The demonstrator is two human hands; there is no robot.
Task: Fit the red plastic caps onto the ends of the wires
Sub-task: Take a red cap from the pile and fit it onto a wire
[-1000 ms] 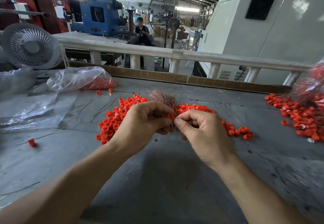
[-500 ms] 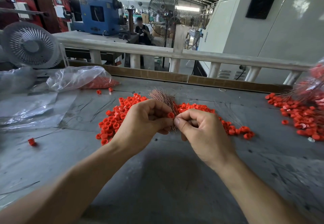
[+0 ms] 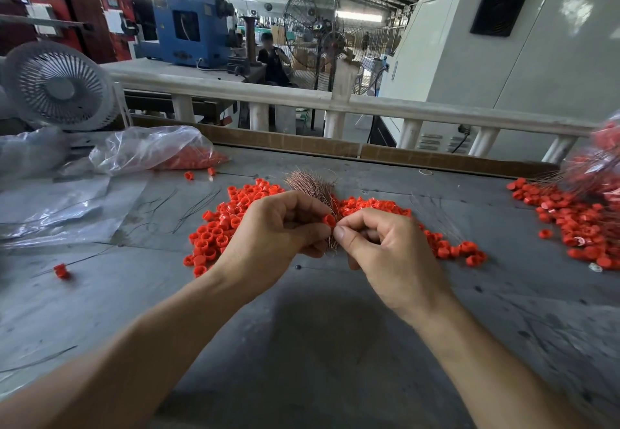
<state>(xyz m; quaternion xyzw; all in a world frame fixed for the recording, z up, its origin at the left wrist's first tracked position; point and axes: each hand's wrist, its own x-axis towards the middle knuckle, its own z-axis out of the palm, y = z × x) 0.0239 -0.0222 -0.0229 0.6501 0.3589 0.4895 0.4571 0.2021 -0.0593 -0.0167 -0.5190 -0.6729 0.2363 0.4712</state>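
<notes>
- Left hand [image 3: 275, 230] was clenched around a bundle of copper-coloured wires [image 3: 310, 184], whose far ends fanned out above the fist; short near ends showed below it.
- A single red cap [image 3: 329, 220] sat pinched between the left thumb and forefinger, touching the tip of the right hand [image 3: 385, 247].
- Right hand was closed in a fine pinch at the cap. Presumably it held one wire end — the wire itself was too thin to make out there.
- Change over the last second: almost none. Both hands kept the same pose at the same spot above the worktop [image 3: 318, 344], and the cap stayed at the junction of the two thumbs. Only the view shifted slightly.
- Judgement: a stalled or fine-alignment phase — the wire end was likely being threaded or pressed into the cap, not yet released as finished.
- Supply: a loose pile of red caps [image 3: 231, 224] lay on the worktop just behind and to either side of the hands; a clear plastic bag [image 3: 151, 150] holding more lay at far left.
- At far right lay a second heap of caps [image 3: 577, 227] with thin wires among them — possibly finished pieces, though I could not confirm this.
- One stray capped wire [image 3: 61, 270] lay apart at left.
- Much loose stock was left, so the task looked far from done.
</notes>
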